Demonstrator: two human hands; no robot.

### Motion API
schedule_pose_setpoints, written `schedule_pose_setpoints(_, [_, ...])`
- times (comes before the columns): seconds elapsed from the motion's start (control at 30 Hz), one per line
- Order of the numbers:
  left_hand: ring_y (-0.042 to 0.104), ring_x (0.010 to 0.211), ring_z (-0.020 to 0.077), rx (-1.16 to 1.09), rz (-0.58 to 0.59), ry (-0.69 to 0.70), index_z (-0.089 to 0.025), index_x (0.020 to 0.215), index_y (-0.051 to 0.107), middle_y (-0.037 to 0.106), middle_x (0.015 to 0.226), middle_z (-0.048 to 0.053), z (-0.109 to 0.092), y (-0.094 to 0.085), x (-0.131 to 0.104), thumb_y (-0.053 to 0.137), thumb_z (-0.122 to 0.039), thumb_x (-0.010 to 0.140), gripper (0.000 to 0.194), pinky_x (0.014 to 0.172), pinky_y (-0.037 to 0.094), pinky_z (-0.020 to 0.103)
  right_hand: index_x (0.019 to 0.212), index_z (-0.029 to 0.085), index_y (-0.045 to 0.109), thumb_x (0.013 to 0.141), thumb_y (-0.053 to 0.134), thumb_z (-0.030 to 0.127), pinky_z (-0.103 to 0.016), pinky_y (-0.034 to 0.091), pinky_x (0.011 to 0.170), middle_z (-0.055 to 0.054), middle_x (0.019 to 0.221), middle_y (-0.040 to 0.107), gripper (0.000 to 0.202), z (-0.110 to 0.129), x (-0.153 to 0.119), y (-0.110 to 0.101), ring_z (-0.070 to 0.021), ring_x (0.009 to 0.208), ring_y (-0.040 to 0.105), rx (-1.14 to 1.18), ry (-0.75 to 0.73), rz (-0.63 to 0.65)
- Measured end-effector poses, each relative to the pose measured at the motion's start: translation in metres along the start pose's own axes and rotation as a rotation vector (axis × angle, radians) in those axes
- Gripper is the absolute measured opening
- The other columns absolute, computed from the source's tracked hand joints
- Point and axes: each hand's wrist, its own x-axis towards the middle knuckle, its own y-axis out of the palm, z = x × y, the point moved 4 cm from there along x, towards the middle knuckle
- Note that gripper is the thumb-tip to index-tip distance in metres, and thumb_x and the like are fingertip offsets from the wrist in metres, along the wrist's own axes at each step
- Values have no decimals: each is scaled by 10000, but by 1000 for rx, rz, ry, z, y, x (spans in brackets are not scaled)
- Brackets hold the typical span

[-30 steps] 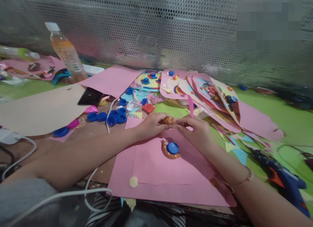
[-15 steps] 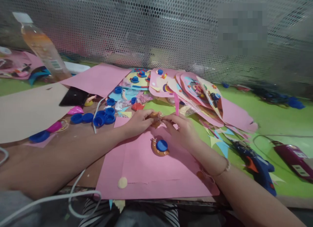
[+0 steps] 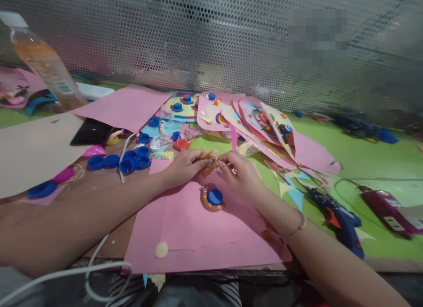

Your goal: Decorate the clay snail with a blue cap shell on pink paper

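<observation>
Above a large pink sheet (image 3: 198, 234), my left hand (image 3: 183, 168) grips a small brown lump in clear plastic wrap (image 3: 207, 164), seemingly modelling clay. The fingertips of my right hand (image 3: 243, 177) are pinched together at the lump's right edge; whether they hold the wrap or a bit of clay is too small to tell. Just below both hands, a curved brown clay piece (image 3: 209, 206) with small pale dots lies on the sheet, hugging a blue bottle cap (image 3: 215, 197). A cream round disc (image 3: 161, 249) rests near the sheet's lower left.
Several blue caps (image 3: 127, 166) sit on the left, crossed by a white cable (image 3: 121, 159). A glue gun (image 3: 340, 223) and a magenta power strip (image 3: 390, 210) lie on the right. Decorated paper cutouts (image 3: 257, 117) pile up at the back, near a drink bottle (image 3: 46, 64).
The view has shifted slightly, so most things appear farther left. My hands stay together, and more of the wrapped brown lump now shows between them. The clay piece and cap stay put on the sheet.
</observation>
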Motion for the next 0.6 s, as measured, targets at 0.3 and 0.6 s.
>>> schedule_pose_setpoints(0.3, [373,517,101,90,26,114,-187,585,397,373,546,-35,-9,3,-2,420,-362,856,323,487,300,240,735,212,484,920,376,256,-308,411,610,-35,711,572,219,0,1,2,-172,679,528,44,75,43])
schedule_pose_setpoints(0.6, [371,516,99,83,39,148,-185,594,413,387,551,-35,-8,3,-1,425,-351,846,302,487,299,239,680,215,455,891,416,247,-271,379,563,-2,658,543,218,-1,3,3,-143,621,496,99,96,13])
